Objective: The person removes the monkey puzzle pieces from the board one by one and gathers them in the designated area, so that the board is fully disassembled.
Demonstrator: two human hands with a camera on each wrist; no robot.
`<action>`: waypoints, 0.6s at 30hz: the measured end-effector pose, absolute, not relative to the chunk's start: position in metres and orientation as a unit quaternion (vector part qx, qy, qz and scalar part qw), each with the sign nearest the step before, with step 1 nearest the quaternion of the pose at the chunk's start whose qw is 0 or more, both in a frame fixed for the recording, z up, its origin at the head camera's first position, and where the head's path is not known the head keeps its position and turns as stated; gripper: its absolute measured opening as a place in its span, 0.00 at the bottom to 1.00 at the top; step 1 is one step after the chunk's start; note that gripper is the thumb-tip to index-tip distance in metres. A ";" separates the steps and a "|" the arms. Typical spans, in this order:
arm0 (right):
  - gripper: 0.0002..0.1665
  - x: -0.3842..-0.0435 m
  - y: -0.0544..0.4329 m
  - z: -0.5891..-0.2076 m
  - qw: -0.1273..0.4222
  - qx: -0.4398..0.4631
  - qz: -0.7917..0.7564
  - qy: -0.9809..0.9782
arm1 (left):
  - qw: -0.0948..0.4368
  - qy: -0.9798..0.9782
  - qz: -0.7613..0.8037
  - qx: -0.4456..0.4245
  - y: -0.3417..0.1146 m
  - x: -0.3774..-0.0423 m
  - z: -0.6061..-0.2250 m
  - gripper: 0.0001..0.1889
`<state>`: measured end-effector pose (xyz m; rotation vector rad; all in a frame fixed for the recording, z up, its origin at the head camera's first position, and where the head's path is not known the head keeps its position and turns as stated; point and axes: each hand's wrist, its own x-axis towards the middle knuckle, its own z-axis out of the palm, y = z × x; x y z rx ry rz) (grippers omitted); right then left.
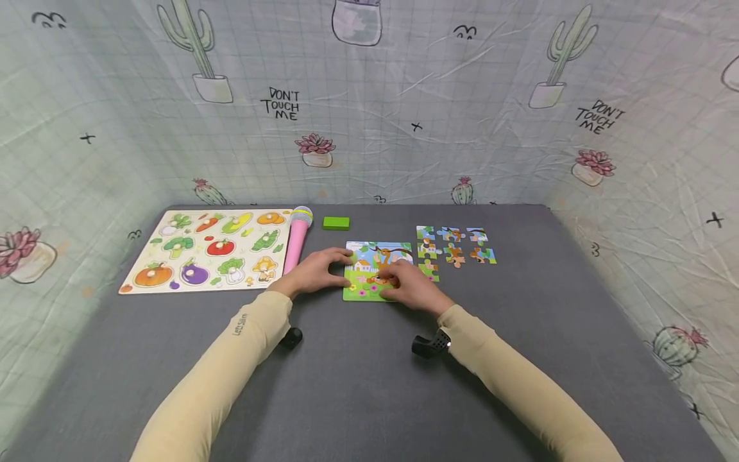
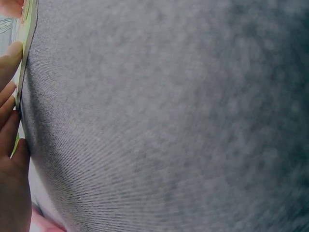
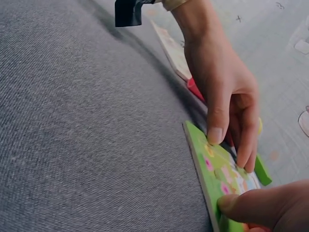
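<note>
A square picture board, printed with a house, trees and flowers on green, lies on the dark table. My left hand rests at its left side, thumb and fingertips on the edge. In the right wrist view that left hand reaches down, its thumb and fingertips touching the printed surface. My right hand bends over the board's right part, with the thumb on the green area near the front edge. Its fingers are mostly hidden, and I cannot tell whether they pinch a piece. Loose jigsaw pieces lie just right of the board.
Left of the board lies a wooden vegetable puzzle. A pink toy microphone lies along its right edge. Behind the board is a small green block. A printed cloth hangs around the back and sides of the table.
</note>
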<state>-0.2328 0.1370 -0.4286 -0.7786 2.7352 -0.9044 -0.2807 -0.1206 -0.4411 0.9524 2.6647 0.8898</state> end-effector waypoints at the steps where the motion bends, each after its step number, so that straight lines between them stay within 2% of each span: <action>1: 0.21 -0.233 0.137 -0.427 0.083 -0.261 -0.300 0.914 | 0.086 0.895 0.298 0.320 -0.120 -0.281 -0.441 0.26; 6: 0.21 -0.234 0.136 -0.425 0.093 -0.265 -0.294 0.914 | 0.081 0.894 0.296 0.325 -0.120 -0.281 -0.441 0.26; 14: 0.20 -0.233 0.135 -0.426 0.080 -0.272 -0.298 0.912 | 0.083 0.896 0.297 0.321 -0.120 -0.280 -0.440 0.26; 18: 0.24 -0.232 0.136 -0.427 0.079 -0.273 -0.303 0.910 | 0.082 0.895 0.296 0.323 -0.120 -0.280 -0.440 0.26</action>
